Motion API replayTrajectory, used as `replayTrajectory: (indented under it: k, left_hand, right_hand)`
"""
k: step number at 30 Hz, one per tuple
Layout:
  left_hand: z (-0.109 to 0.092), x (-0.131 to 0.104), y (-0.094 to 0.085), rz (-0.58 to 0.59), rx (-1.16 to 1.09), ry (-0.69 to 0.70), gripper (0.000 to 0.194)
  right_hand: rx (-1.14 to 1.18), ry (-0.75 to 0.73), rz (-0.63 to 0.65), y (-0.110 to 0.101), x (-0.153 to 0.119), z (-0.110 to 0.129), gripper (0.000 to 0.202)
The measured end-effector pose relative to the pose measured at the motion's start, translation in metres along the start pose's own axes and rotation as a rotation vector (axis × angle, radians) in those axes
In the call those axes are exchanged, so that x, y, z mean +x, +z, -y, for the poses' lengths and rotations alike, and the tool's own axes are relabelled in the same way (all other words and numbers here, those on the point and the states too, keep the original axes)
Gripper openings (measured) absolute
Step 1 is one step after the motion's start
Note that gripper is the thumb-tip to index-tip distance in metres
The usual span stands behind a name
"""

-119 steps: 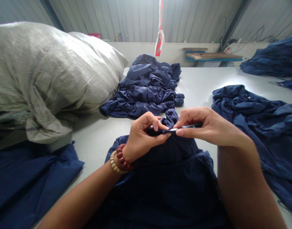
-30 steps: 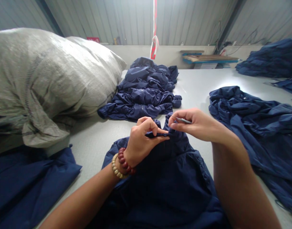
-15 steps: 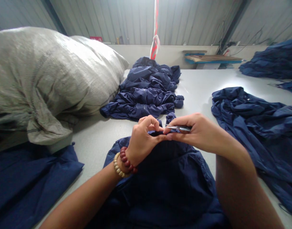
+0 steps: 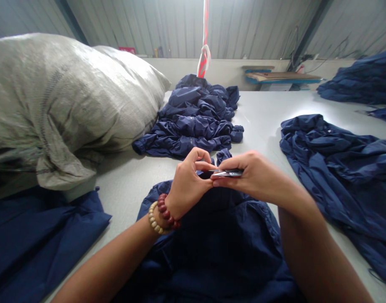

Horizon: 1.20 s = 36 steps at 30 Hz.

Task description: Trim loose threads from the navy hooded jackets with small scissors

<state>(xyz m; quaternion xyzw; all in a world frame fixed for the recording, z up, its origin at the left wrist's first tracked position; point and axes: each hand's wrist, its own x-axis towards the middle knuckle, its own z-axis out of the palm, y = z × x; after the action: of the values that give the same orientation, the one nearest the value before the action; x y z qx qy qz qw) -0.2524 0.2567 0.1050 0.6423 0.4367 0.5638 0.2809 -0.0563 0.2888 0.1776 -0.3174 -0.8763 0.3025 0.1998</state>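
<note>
A dark navy garment (image 4: 218, 235) lies on the pale table in front of me, its upper edge raised between my hands. My left hand (image 4: 193, 176), with two beaded bracelets at the wrist, pinches that edge between thumb and fingers. My right hand (image 4: 246, 176) is closed on small metal thread snips (image 4: 229, 173), their blades pointing left toward my left fingertips. The two hands meet at the fingertips. The spot where the blades meet the cloth is partly hidden by my fingers.
A big whitish woven sack (image 4: 73, 97) fills the left, with navy cloth (image 4: 44, 240) below it. Crumpled navy garments (image 4: 199, 113) lie ahead, others (image 4: 341, 168) at right. A red-and-white strip (image 4: 204, 61) hangs beyond. Boards (image 4: 281, 77) lie at the back.
My right hand has moved slightly left, and the snips' blades have shifted left and now show apart beside my left fingertips. My left hand has barely moved.
</note>
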Motion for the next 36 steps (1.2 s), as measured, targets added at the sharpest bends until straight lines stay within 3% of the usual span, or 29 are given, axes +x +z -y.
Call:
replayTrajectory:
  k: [5,8,11,16,19,23,26,29,33,36]
  left_hand:
    - [0.001,0.002,0.0,-0.003,-0.033,-0.028,0.051]
    - [0.006,0.004,0.0,0.035,-0.028,-0.044,0.051]
    - [0.018,0.006,0.001,0.061,0.04,-0.022,0.047]
    - [0.045,0.008,0.004,0.139,0.202,-0.031,0.041]
    - [0.059,0.01,0.004,0.21,0.193,-0.044,0.037]
    - [0.07,0.014,0.0,0.3,0.228,-0.036,0.033]
    - [0.068,0.02,-0.013,0.381,0.364,-0.03,0.037]
    - [0.066,0.028,-0.031,0.445,0.478,-0.025,0.037]
    - [0.067,0.034,-0.043,0.511,0.501,0.004,0.02]
    - [0.061,0.033,-0.04,0.503,0.432,0.011,0.007]
  right_hand:
    - [0.111,0.044,-0.102,-0.013,0.003,-0.01,0.029]
    - [0.043,0.181,-0.284,-0.023,0.009,-0.042,0.033]
    - [-0.122,0.341,-0.398,-0.026,0.019,-0.09,0.034]
    - [-0.52,0.69,-0.376,-0.017,0.033,-0.163,0.031]
    - [-0.562,0.854,-0.294,-0.01,0.035,-0.191,0.038]
    - [-0.534,0.922,-0.242,-0.003,0.031,-0.212,0.039]
    - [-0.526,0.949,-0.243,-0.004,0.028,-0.215,0.035]
    - [-0.512,0.892,-0.274,-0.011,0.029,-0.201,0.044]
    - [-0.333,0.535,-0.451,-0.019,0.03,-0.15,0.038]
    - [-0.099,0.271,-0.378,-0.016,0.028,-0.1,0.036]
